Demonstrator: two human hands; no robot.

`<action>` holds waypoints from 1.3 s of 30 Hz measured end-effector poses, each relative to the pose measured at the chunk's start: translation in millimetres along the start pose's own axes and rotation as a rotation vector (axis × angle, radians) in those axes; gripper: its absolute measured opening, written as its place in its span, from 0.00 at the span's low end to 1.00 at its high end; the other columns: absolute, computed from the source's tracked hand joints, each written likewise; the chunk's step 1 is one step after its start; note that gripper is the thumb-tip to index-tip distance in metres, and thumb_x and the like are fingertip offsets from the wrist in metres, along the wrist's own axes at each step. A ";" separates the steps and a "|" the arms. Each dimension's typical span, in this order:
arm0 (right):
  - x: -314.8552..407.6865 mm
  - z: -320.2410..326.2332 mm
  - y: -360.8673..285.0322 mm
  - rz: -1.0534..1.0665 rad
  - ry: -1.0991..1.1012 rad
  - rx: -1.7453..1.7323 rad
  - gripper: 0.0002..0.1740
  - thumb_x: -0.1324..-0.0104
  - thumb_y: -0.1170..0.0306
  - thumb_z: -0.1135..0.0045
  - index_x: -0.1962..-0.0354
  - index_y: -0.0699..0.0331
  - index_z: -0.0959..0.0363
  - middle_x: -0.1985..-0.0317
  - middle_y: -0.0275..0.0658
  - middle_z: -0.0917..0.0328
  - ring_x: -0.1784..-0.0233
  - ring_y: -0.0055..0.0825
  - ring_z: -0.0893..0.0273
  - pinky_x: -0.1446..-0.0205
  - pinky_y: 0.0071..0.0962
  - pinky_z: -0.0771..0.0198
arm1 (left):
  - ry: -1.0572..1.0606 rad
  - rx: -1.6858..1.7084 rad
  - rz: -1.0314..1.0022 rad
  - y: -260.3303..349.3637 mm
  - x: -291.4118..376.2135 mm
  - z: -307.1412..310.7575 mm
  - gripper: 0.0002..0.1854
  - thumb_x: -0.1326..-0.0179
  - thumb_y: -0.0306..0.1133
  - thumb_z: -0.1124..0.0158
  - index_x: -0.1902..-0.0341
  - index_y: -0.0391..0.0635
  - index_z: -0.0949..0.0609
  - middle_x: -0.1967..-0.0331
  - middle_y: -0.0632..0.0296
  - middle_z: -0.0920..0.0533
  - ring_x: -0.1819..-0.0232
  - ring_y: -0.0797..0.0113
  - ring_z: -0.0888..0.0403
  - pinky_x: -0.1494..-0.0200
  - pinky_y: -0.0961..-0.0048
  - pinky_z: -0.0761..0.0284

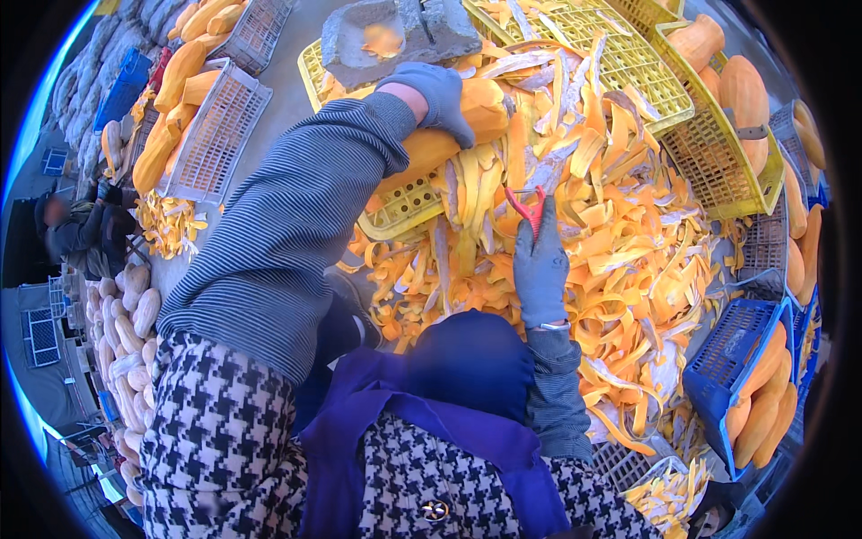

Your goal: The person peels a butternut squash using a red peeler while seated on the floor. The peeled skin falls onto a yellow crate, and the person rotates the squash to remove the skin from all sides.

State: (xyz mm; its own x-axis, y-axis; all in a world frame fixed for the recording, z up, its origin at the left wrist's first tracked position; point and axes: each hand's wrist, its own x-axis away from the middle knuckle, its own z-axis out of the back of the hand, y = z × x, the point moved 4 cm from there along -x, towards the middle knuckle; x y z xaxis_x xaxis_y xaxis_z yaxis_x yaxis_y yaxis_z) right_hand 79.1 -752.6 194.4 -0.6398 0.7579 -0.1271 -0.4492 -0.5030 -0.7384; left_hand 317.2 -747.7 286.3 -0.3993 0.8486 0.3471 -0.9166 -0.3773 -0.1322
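Note:
My left hand, in a grey glove, grips a peeled orange squash from above. Right below it lies more peeled squash, partly covered by my forearm; whether it is a second one I cannot tell. Under them is an upturned yellow plastic crate. My right hand, gloved too, holds a red-handled peeler over the peelings, apart from the squash. Long strips of squash peel are heaped beside and below the crate.
A hollowed grey block sits at the crate's far end. Yellow crates and a blue crate of peeled squash stand right. Leftward are a grey crate, unpeeled squashes and another person.

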 end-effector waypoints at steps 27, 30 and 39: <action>0.3 -12.7 8.3 0.058 0.094 -0.203 0.29 0.34 0.68 0.50 0.38 0.70 0.43 0.42 0.55 0.32 0.46 0.44 0.25 0.48 0.34 0.29 | -0.451 0.314 -0.068 -28.4 -35.1 -30.7 0.41 0.66 0.56 0.24 0.49 0.41 0.22 0.55 0.51 0.18 0.57 0.59 0.18 0.52 0.67 0.24; -2.2 -15.3 18.9 0.034 0.173 -0.351 0.28 0.34 0.70 0.50 0.38 0.71 0.43 0.41 0.56 0.33 0.43 0.44 0.27 0.45 0.34 0.30 | -0.527 0.327 -0.171 -21.6 -37.0 -36.4 0.41 0.64 0.56 0.25 0.49 0.41 0.22 0.56 0.51 0.17 0.57 0.59 0.18 0.52 0.67 0.24; -6.0 -25.6 10.7 0.137 0.180 -0.400 0.29 0.35 0.71 0.51 0.37 0.69 0.44 0.40 0.56 0.35 0.43 0.49 0.28 0.45 0.35 0.30 | -0.067 -0.132 -0.162 -2.6 -16.4 22.5 0.39 0.59 0.58 0.30 0.51 0.37 0.23 0.60 0.47 0.17 0.57 0.54 0.18 0.54 0.63 0.23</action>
State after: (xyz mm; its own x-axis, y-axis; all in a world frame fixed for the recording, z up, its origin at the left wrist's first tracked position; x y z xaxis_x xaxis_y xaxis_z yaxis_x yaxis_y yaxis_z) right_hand 94.1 -751.9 170.3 -0.5420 0.7734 -0.3288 -0.0688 -0.4308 -0.8998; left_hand 326.5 -769.0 301.8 -0.2489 0.8658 0.4342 -0.9649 -0.1826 -0.1889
